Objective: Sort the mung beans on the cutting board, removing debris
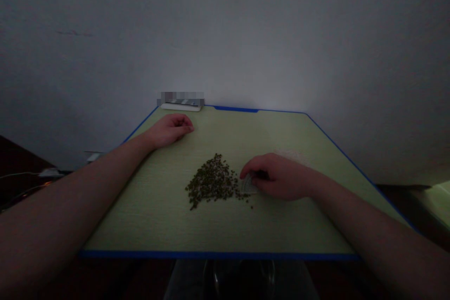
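From the head camera, the person's two bare forearms are reaching in from the lower corners over a pale green board (147,225) edged in blue. The left hand (170,131) is resting on the far-left part of the board, palm down, with its fingers (188,124) curled loosely inward; it is gripping nothing, and it is lying well apart from the beans.

The right hand (281,176) is working at the heap of small dark green beans (213,182), which is spreading in a loose mound near the middle of the board. Its fingers (251,164) are curling down and clenching a pale flat piece (249,184) (it could be folded paper or thin plastic; the dim light hides which) against the board. That piece is sitting just beside the right edge of the heap, touching the outermost beans, while a few strays are scattering below it, just in front of the hand.

A faint whitish patch (290,155) is showing on the board just beyond the right hand. At the far edge, a white flat object (181,106) is lying against the wall, partly blurred out. Below the near edge, a dark glass vessel (239,279) is catching a little light — only its upper part is showing.
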Demonstrator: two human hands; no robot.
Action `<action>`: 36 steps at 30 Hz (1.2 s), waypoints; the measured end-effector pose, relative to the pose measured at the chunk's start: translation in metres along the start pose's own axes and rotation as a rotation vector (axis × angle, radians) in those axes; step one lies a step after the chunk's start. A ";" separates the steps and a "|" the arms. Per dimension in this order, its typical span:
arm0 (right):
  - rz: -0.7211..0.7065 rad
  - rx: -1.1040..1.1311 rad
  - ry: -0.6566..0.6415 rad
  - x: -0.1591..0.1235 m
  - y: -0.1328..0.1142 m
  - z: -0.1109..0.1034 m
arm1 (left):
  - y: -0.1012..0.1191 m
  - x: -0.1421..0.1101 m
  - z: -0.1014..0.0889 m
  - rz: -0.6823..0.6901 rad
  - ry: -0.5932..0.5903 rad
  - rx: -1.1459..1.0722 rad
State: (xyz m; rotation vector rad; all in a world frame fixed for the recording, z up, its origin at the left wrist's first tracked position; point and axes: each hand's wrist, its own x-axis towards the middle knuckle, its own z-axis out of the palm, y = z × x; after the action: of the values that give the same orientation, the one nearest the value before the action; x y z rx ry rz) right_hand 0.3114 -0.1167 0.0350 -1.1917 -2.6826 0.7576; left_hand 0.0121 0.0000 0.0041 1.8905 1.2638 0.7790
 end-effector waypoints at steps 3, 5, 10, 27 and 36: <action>0.004 0.003 -0.021 -0.001 0.000 -0.001 | -0.002 0.000 0.000 0.019 0.005 0.003; -0.001 0.002 -0.037 -0.001 0.000 -0.002 | -0.002 0.001 0.000 0.019 0.005 0.003; -0.013 0.011 -0.068 -0.003 0.002 -0.002 | -0.001 0.000 -0.001 0.009 0.004 0.003; -0.011 0.007 -0.077 -0.002 -0.003 -0.002 | 0.001 0.000 0.000 -0.021 -0.004 -0.017; 0.060 -0.060 -0.012 -0.004 -0.002 -0.004 | -0.001 -0.001 -0.001 -0.008 -0.005 -0.002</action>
State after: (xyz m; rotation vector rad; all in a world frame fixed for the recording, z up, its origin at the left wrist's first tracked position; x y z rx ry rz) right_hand 0.3137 -0.1189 0.0396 -1.2905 -2.7090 0.6990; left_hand 0.0110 -0.0003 0.0039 1.8834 1.2659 0.7703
